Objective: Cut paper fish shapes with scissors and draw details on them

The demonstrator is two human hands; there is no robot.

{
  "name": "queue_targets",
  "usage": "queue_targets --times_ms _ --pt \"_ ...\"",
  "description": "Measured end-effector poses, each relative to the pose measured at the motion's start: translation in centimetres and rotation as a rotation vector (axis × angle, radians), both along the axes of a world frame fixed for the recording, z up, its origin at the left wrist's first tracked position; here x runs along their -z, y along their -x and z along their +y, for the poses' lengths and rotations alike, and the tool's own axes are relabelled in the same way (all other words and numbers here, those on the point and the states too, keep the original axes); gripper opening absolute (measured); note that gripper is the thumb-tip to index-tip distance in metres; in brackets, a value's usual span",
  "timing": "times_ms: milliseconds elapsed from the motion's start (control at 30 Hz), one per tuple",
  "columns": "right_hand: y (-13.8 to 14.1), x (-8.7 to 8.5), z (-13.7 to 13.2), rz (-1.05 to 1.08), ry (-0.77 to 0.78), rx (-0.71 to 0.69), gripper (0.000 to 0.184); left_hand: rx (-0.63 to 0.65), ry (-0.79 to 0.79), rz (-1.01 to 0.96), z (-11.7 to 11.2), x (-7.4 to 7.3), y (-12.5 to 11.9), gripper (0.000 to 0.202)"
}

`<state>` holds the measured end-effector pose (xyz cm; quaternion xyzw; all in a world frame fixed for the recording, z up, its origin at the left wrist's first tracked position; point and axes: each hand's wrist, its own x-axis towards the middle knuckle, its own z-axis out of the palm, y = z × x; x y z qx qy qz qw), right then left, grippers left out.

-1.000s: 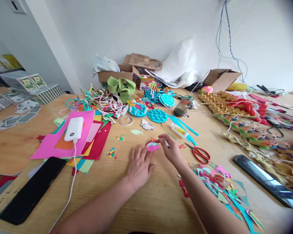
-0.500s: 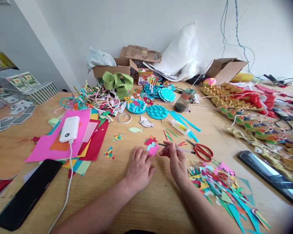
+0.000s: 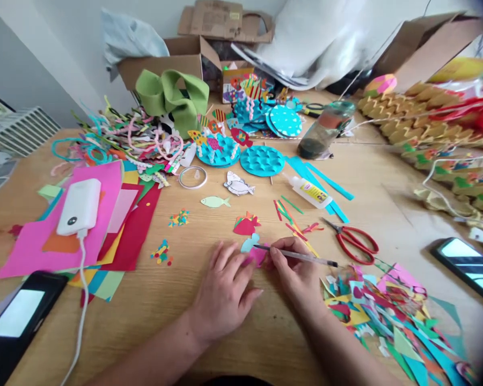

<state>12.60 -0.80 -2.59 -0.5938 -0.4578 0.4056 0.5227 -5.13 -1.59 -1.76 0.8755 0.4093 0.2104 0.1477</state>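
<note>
My right hand [image 3: 298, 273] grips a pen [image 3: 301, 256], its tip over a pink paper piece [image 3: 256, 256] and close to a light blue paper cutout [image 3: 249, 243]. My left hand [image 3: 225, 284] lies flat with fingers spread, its fingertips at the edge of the pink piece, which both hands partly cover. Just beyond is a red paper fish [image 3: 246, 223]. Farther off lie a pale green paper fish [image 3: 215, 202] and a white fish cutout with drawn lines [image 3: 239, 184]. Thin coloured paper strips [image 3: 292, 220] lie beyond my right hand.
Red-handled scissors [image 3: 356, 244] and a glue bottle [image 3: 312, 192] lie to the right, above a heap of paper scraps [image 3: 390, 311]. Coloured sheets [image 3: 132, 236] with a power bank [image 3: 79, 206] are at left. Blue scaled discs [image 3: 261, 161] and a glass jar [image 3: 326, 128] stand farther back.
The view has tilted down and moved closer to the table. My right hand has brought the pen tip in over the pink piece. The red fish now lies apart from the blue and pink pieces.
</note>
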Motion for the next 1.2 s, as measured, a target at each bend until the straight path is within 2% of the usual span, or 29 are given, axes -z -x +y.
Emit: queue_targets --times_ms 233,533,700,933,1033,1200 --pt "0.08 -0.22 -0.38 -0.011 -0.007 0.052 0.022 0.041 0.019 0.023 0.12 0.14 0.20 0.042" --pt "0.18 -0.68 -0.43 -0.047 0.004 0.110 0.024 0.028 0.026 0.051 0.23 -0.33 0.15 0.045" --pt "0.18 -0.55 -0.65 -0.077 -0.068 0.177 0.022 0.050 0.008 0.028 0.17 -0.22 0.21 0.044" --pt "0.25 -0.32 -0.39 -0.041 -0.094 0.087 0.019 0.065 -0.028 -0.066 0.25 -0.40 0.08 0.031" --pt "0.16 -0.44 -0.31 -0.013 -0.110 0.053 0.016 0.073 -0.040 -0.074 0.27 -0.42 0.05 0.033" --pt "-0.21 -0.62 -0.26 0.005 -0.085 0.083 0.018 0.075 -0.017 0.007 0.34 -0.25 0.07 0.040"
